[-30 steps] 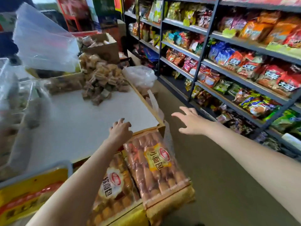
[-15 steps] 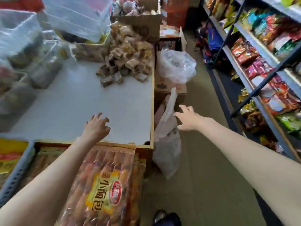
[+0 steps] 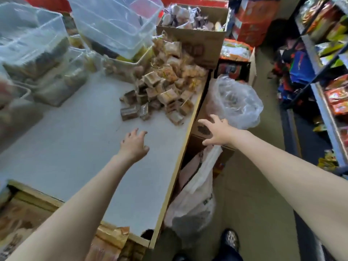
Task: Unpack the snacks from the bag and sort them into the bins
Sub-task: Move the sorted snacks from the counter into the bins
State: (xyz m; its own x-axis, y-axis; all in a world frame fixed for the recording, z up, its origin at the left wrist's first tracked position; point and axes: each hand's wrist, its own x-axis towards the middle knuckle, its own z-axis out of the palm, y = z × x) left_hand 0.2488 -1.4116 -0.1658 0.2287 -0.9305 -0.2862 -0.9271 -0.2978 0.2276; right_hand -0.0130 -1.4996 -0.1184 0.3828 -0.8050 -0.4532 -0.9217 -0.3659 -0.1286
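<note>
Beside the table (image 3: 79,147), clear bag (image 3: 237,102) on cardboard box (image 3: 203,129).

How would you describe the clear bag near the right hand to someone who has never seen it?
Find the white table; a cardboard box stands beside its right edge. The clear bag sits on it, crumpled and see-through, unlike the white bag hanging lower.

Bare forearms, no sleeves, dark patterned shoe (image 3: 230,240)

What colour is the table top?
Pale grey-white table top with a light wooden edge, head view.
</note>
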